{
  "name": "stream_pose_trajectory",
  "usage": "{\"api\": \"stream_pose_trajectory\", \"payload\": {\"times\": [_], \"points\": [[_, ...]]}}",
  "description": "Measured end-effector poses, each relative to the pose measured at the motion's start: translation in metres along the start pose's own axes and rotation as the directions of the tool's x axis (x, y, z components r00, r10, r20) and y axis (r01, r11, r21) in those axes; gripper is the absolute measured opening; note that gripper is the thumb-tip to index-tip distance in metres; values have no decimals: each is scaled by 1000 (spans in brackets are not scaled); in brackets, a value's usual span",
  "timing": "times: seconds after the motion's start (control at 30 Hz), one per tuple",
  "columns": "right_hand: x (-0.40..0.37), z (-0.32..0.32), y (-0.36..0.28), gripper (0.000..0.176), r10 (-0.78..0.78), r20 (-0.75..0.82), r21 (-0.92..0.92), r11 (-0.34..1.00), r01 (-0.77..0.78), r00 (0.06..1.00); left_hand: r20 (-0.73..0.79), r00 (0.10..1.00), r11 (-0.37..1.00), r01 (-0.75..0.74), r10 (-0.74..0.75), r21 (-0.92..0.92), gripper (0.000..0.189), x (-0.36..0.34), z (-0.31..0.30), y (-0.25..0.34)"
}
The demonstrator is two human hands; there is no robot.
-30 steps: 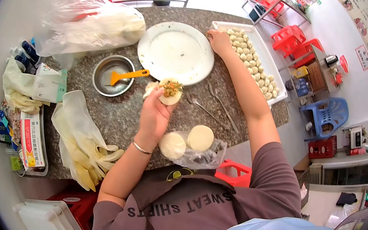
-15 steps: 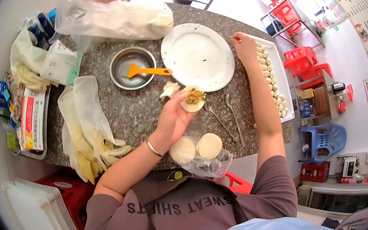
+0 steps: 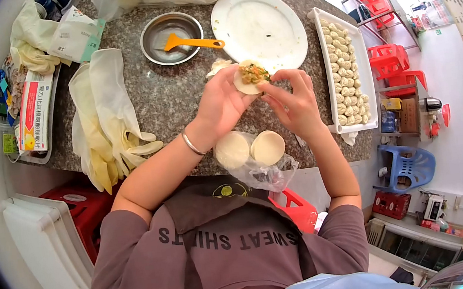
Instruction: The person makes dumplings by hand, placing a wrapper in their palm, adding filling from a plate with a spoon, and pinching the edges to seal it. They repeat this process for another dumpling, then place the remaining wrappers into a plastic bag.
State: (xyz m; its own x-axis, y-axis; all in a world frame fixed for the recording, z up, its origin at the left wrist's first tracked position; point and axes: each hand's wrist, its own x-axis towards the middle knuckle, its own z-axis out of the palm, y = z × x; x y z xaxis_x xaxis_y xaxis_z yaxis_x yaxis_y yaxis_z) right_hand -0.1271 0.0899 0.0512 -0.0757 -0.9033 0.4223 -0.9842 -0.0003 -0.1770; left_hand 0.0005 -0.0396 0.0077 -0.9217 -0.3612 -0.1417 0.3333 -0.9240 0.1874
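Note:
My left hand (image 3: 220, 102), with a bangle at the wrist, holds a round dumpling wrapper (image 3: 247, 87) between thumb and fingers. Chopped filling (image 3: 254, 72) with orange and green bits sits on it. My right hand (image 3: 294, 98) is at the wrapper's right edge, thumb and fingers closed in a pinch there. Just below the hands, two stacks of round wrappers, a left stack (image 3: 232, 150) and a right stack (image 3: 267, 148), lie on a clear plastic bag (image 3: 273, 175). The spoons on the table are mostly hidden by my right hand.
A white tray (image 3: 336, 129) holds rows of shaped dumplings (image 3: 345, 74) at right. Ahead are a large white plate (image 3: 283, 6) with scraps and a metal bowl (image 3: 149, 53) with an orange-handled tool (image 3: 194, 42) across it. Pale gloves (image 3: 112, 102) hang over the table's left edge.
My right hand has come from the tray over to the wrapper and now touches its edge. My left hand still holds the filled wrapper. The view has tilted downward.

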Motion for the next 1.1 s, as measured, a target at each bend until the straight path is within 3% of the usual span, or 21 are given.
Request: {"api": "stream_pose_trajectory", "payload": {"times": [0.13,0.23,0.3,0.43,0.67,0.83,0.9,1.1], "points": [[-4,-4,2,24,-24,-27,-65,998,22,999,-31,999,1000,-25,25,-14,36,1,-2,2],[-10,0,19,26,56,-81,-9,998,-57,995,-66,996,998,-55,55,9,39,1,-1,3],[-8,6,39,31,229,-53,-22,973,-230,972,-81,995,998,-59,60,12,40,1,-2,3],[-7,28,62,37,142,82,-138,982,-130,987,-101,990,996,-93,93,8,38,3,-4,3],[-2,36,86,24,21,31,-197,980,-15,999,-137,975,984,-174,176,31,34,0,1,8],[-6,34,122,22,84,-45,-281,955,-93,995,-106,994,994,-29,40,108,33,-1,0,-1],[-4,36,134,19,140,-96,-333,928,-165,985,-96,990,981,115,-101,157,33,-1,-4,-8],[8,39,159,17,247,-137,-323,904,-279,959,-89,975,961,218,-206,170,32,0,-12,-20]]}}
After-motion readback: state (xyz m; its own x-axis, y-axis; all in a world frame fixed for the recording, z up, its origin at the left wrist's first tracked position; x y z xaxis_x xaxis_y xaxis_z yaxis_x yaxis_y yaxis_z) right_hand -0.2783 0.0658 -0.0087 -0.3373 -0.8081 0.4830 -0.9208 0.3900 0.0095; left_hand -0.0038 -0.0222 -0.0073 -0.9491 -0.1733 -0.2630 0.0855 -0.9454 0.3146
